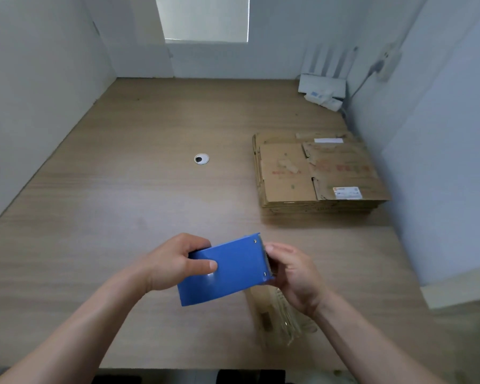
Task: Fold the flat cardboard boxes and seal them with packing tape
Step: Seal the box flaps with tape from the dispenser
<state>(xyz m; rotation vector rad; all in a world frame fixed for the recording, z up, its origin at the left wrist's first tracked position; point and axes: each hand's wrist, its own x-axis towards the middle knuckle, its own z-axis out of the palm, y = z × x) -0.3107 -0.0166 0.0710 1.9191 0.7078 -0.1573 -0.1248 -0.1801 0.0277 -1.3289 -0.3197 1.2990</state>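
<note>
At 6 o'clock, low over the table, both hands are on the blue tape dispenser. Left hand grips its left end, thumb flat on top, fingers wrapped under. Right hand is curled round the cutter end at 3 o'clock of the body, thumb on the upper corner; can't tell if it pinches the tape tail or just the frame. A crumpled clear strip trails below the right wrist, prob. loose tape, too blurred to be sure. Flat box stack sits at 2 o'clock, well apart from the hands, near the right wall. Handling est.: dispenser shell looks rigid and smooth, light enough for one hand; hold it by the body and keep skin off the toothed edge by the rivets. Tape will be thin, sticky and self-clinging, so keep it taut. Boxes look like worn corrugated board: light, stiff across the panels, weak at the creases and torn flaps; take by the long edges w/ both hands and fold on existing scores. Writing: red print on the top box and a shipping sticker at its near corner, plus a white label at the far edge, none legible. No brand visible on the dispenser.
</note>
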